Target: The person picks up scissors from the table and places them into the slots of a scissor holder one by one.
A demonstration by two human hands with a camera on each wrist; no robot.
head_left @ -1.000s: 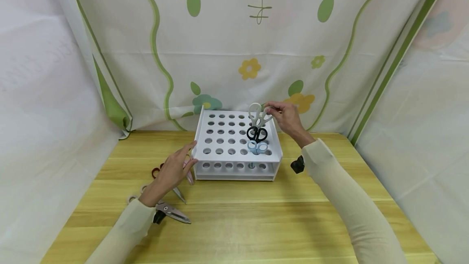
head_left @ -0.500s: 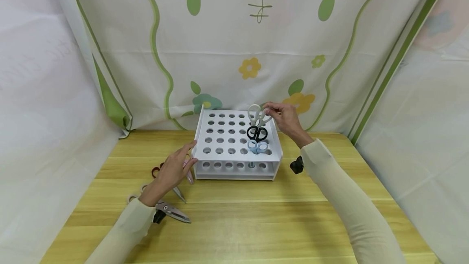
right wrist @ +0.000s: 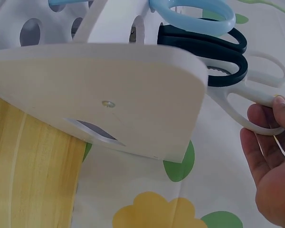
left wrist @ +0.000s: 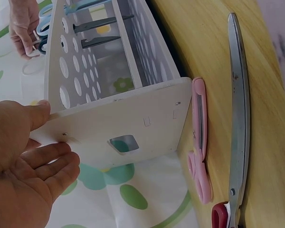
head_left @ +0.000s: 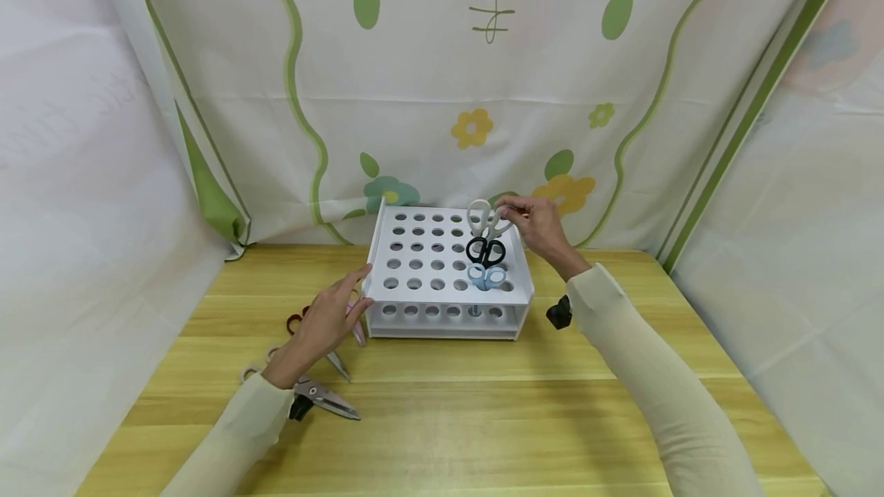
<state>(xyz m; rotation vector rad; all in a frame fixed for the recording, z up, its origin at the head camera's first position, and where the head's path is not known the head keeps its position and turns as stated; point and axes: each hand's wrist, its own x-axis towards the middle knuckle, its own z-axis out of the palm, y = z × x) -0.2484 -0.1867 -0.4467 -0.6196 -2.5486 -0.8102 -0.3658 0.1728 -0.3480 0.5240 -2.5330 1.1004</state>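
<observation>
Beside the back right of a white rack (head_left: 428,295) with rows of round holes, my right hand (head_left: 542,228) pinches one handle loop of white scissors (right wrist: 259,97), which stand handles up over the rack. Black-handled scissors (head_left: 496,254) and light blue scissors (head_left: 494,278) stand in holes in front of them. In the left wrist view, dark blades (left wrist: 97,23) pass through the holes. My left hand (head_left: 328,320) grips the upper edge of the rack's left side panel, thumb on the edge, other fingers loosely bent against the outer face.
Pink scissors (left wrist: 200,137) lie on the wooden table beside the rack's left side. Red-handled scissors (left wrist: 237,118) with long blades lie next to them. Large scissors (head_left: 321,397) with pale handles lie partly under my left wrist. A flower-print cloth (head_left: 414,121) hangs behind the rack.
My right hand and the white scissors have sunk slightly toward the rack. My left hand stays in place on the rack's side.
</observation>
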